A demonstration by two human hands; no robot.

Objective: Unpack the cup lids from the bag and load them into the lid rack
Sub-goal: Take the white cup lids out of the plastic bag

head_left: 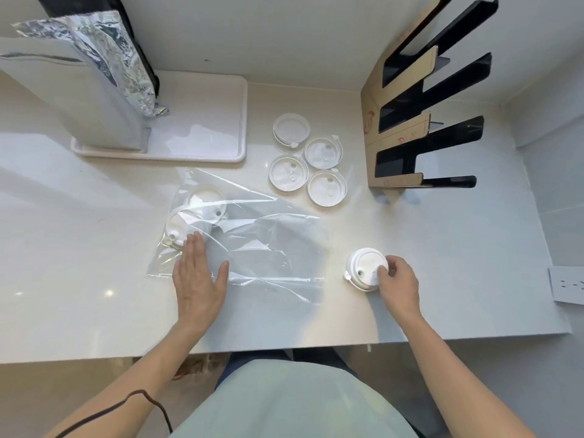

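Your left hand (197, 279) lies flat with the fingers stretched and spread, palm down on the clear plastic bag (246, 245), near the front edge of the glossy white desk (79, 279). It only presses the bag; it does not grip anything. Your right hand (398, 284) is more to the right on the desk, and its fingers are closed around the side of a small stack of white round plastic cup lids (366, 268), which rests on the desk surface just beside the right end of the bag.

Inside the bag, at its left end just beyond your left fingertips, you can see two more white lids (196, 216), one partly over the other.

Further toward the middle of the desk, four white lids (305, 159) lie flat and separate in a loose group, touching or nearly touching each other. To the right of them, near the far right corner, stands the lid rack (420, 121) of black panels with brown cardboard, and its slots look empty. At the far left of the desk a white rectangular tray (218, 121) carries a tall white pouch with crumpled silver foil lining (94, 80), standing upright on the tray's left part.
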